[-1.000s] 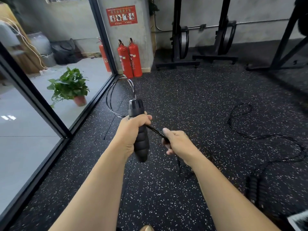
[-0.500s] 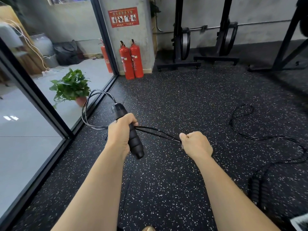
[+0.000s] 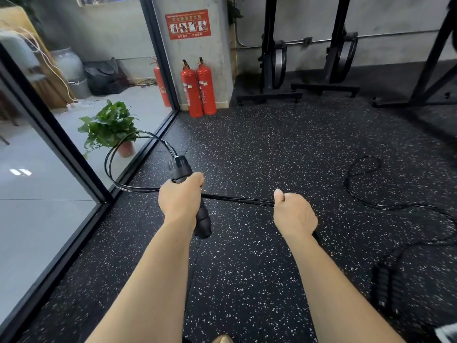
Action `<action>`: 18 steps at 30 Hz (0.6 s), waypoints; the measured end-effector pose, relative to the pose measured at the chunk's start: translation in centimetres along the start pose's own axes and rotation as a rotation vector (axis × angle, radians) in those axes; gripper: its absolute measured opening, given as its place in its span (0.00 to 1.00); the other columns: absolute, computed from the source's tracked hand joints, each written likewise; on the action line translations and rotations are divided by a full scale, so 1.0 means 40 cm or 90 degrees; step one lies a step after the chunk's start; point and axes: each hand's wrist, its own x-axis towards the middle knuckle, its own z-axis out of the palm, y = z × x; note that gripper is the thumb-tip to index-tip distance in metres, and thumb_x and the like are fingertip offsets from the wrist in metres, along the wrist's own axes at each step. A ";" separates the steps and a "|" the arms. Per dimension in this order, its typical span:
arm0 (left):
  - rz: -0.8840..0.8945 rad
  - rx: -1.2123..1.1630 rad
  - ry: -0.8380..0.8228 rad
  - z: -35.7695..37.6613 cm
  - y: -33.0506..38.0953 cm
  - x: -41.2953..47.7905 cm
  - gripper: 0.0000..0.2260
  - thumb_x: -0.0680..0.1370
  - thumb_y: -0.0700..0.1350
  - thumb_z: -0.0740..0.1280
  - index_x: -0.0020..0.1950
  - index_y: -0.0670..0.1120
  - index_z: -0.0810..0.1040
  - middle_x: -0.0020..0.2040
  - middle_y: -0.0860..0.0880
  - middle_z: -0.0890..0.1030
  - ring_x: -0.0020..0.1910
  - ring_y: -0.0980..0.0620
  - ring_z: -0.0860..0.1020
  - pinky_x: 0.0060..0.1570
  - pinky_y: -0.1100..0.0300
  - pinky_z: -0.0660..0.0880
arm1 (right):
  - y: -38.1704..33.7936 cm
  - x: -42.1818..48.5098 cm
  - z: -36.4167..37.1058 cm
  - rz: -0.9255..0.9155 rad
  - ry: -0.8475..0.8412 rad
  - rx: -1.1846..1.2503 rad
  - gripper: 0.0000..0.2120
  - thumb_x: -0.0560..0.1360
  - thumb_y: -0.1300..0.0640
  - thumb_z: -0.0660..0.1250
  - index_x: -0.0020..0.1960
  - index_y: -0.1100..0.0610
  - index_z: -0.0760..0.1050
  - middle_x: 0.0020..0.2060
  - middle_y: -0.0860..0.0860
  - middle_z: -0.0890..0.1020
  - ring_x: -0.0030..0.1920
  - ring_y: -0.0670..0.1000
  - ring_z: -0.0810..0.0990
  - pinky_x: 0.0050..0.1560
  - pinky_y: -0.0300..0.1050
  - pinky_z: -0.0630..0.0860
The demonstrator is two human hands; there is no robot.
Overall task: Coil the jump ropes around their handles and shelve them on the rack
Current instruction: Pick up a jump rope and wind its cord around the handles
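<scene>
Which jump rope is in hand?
The black jump rope looping leftward: left hand grips its handle, right hand its cord. The other black rope lies on the floor.

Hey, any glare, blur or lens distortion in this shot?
Head view: wide-angle bending leans the black window frame and the far rack uprights; a small bright reflection shows at left behind the glass; the left hand on the handle and right hand on the cord are sharp; the second rope's handles near the right edge look soft.

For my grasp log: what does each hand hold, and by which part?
The left hand grips the jump rope handle around its upper half. The right hand grips the cord, which runs straight between both hands.
</scene>
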 end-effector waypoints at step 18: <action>-0.246 -0.276 -0.383 0.059 0.030 -0.085 0.03 0.72 0.37 0.65 0.39 0.43 0.77 0.40 0.44 0.81 0.42 0.45 0.81 0.62 0.46 0.76 | -0.095 -0.060 -0.022 -0.210 0.096 0.096 0.24 0.81 0.44 0.53 0.33 0.56 0.71 0.31 0.51 0.75 0.34 0.56 0.72 0.35 0.46 0.64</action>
